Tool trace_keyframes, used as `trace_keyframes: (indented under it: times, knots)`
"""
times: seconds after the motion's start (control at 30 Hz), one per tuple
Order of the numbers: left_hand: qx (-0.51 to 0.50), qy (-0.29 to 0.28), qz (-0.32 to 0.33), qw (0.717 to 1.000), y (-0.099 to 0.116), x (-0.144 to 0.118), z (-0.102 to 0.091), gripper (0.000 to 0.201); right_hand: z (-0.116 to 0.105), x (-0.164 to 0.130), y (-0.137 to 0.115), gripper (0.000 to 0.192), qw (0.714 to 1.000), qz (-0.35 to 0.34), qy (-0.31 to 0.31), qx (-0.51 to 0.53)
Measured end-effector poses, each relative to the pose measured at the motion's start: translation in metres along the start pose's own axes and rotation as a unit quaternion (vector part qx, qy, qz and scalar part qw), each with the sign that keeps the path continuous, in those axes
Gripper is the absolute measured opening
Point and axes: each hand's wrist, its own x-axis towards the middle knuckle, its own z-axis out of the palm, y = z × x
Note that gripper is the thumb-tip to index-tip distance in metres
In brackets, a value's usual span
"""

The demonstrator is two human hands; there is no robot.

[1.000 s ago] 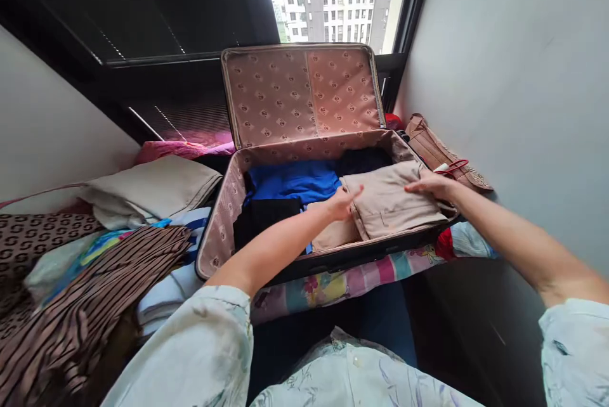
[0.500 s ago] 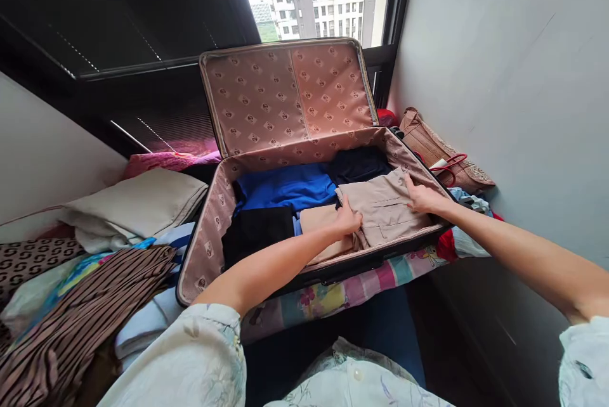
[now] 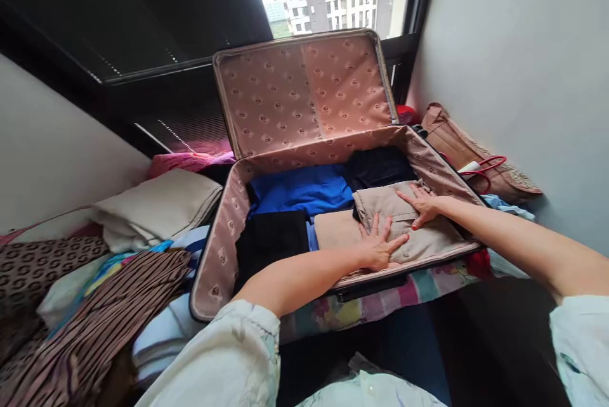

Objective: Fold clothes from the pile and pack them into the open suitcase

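An open suitcase [image 3: 219, 255] with pink patterned lining holds several folded clothes. In its front right part lies a folded beige garment [image 3: 394, 207], perhaps trousers. My left hand [image 3: 379, 248] presses flat on the garment's near left side, fingers spread. On its upper right part rests my right hand [image 3: 422, 204], also flat with fingers apart. A lighter tan folded cloth [image 3: 333, 229] shows just left of it, partly behind my left forearm. Further left is a black folded garment [image 3: 271, 239]; behind are a blue one [image 3: 304, 188] and a dark navy one [image 3: 378, 166].
The suitcase lid [image 3: 304, 90] stands up against the window. On the left lie a striped brown cloth [image 3: 118, 324], a cream folded cloth [image 3: 162, 204] and other clothes. A brown bag [image 3: 471, 147] with a red cord [image 3: 490, 166] sits by the right wall.
Both hands have gone from gripping the beige garment's edges to lying spread on top of it. The garment now lies flatter. The view has shifted slightly, moving the suitcase rightward in the picture.
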Motion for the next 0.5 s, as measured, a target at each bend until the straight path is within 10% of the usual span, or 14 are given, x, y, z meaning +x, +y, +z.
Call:
trace_keyframes:
  times: [0.27, 0.4, 0.5]
  knots:
    - [0.061, -0.051, -0.039, 0.996, 0.017, -0.001, -0.030, 0.099, -0.001, 0.014, -0.011, 0.112, 0.993, 0.033, 0.032, -0.113]
    - [0.027, -0.052, 0.035, 0.998, -0.011, -0.036, -0.066, 0.071, -0.020, 0.025, -0.083, 0.057, 0.990, -0.042, 0.025, -0.134]
    - [-0.122, 0.008, 0.034, 0.992, -0.058, -0.108, -0.104, 0.049, -0.023, 0.034, -0.156, 0.064, 0.986, -0.077, 0.086, -0.121]
